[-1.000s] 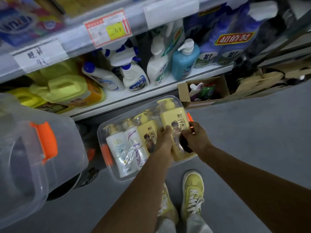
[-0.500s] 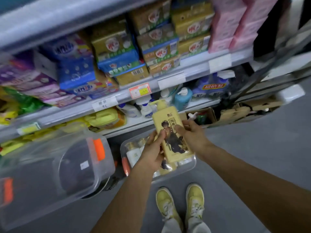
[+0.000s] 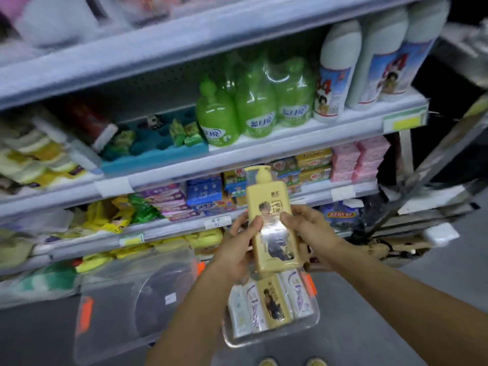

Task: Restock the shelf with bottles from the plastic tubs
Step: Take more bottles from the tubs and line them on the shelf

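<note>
I hold a yellow pump bottle upright in front of the shelving, at about the height of the soap shelf. My left hand grips its left side and my right hand grips its right side. Below it on the floor stands a clear plastic tub with orange latches, holding several more bottles, white ones and a yellow one. The shelf above carries green bottles and tall white bottles, with open space at its left behind a blue tray.
A second clear tub lies tilted at lower left, nothing visible inside it. Lower shelves hold soap boxes and yellow packets. Flattened cardboard and a metal rack stand at right. Grey floor lies at lower right.
Both hands have lifted the yellow bottle out of the tub and raised it. My view has tilted up from the bottom shelf to the shelf with the green bottles.
</note>
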{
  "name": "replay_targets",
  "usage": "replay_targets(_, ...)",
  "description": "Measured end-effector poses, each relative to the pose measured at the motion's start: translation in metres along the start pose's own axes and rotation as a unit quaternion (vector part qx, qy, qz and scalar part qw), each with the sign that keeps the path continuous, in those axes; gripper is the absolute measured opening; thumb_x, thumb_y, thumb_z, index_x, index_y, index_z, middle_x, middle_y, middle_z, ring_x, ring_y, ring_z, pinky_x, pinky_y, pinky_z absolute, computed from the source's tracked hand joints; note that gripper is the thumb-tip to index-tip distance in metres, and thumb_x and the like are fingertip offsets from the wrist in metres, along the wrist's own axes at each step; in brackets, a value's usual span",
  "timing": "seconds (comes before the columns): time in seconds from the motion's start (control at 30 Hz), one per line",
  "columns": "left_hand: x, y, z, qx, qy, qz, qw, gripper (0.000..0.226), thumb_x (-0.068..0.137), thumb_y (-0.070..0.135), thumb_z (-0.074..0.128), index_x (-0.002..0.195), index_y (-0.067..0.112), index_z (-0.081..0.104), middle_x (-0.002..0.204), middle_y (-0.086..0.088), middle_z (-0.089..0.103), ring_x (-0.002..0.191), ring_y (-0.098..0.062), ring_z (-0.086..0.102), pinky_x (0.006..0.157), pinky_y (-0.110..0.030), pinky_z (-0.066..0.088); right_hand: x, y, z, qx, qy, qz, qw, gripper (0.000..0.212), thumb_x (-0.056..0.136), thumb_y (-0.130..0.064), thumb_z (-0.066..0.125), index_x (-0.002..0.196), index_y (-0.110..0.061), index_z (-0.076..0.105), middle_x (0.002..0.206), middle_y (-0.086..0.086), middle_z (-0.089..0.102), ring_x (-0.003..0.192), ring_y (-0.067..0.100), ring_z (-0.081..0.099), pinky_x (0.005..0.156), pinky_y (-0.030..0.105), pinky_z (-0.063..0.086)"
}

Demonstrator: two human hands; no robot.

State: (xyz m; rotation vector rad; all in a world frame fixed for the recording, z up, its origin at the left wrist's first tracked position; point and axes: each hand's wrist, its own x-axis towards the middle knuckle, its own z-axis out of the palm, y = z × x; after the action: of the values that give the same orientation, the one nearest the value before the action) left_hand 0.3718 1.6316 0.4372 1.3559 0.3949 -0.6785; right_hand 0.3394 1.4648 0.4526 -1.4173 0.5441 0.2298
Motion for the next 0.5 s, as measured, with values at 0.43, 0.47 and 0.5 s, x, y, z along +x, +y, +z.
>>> replay_targets(0.43,-0.121,0.14,-0.001,-0.026,-0.034,0.145,0.989,0.031,0.092,0.02,0.067,0.122,0.022,0.06,0.091,-0.003,0.076,0.075,-0.017,0.07,0.077,-0.039,0.055,-0.085,-0.154,0.042,-0.033,-0.042,-0.153,0.987,0.028,0.091,-0.015,0.065,0.117,-0.007,0.057,0.098,0.013,0.072,0.077,0.018,0.069,0.065,0.026,0.054)
replay_targets(0.47,-0.13,0.15,-0.002,-0.028,-0.037,0.152,0.987,0.03,0.092,0.02,0.067,0.12,0.024,0.059,0.092,-0.004,0.076,0.075,-0.017,0.07,0.076,-0.038,0.055,-0.092,-0.165,0.044,-0.035,-0.047,-0.157,0.986,0.028,0.091,-0.016,0.065,0.117,-0.009,0.057,0.098,0.014,0.072,0.076,0.019,0.069,0.063,0.027,0.053)
replay_targets(0.5,-0.138,0.16,-0.001,-0.029,-0.039,0.16,0.986,0.03,0.091,0.021,0.068,0.119,0.025,0.058,0.094,-0.005,0.076,0.077,-0.017,0.07,0.077,-0.038,0.056,-0.099,-0.176,0.047,-0.036,-0.055,-0.164,0.984,0.028,0.091,-0.016,0.065,0.117,-0.01,0.056,0.099,0.015,0.073,0.077,0.019,0.07,0.062,0.026,0.053)
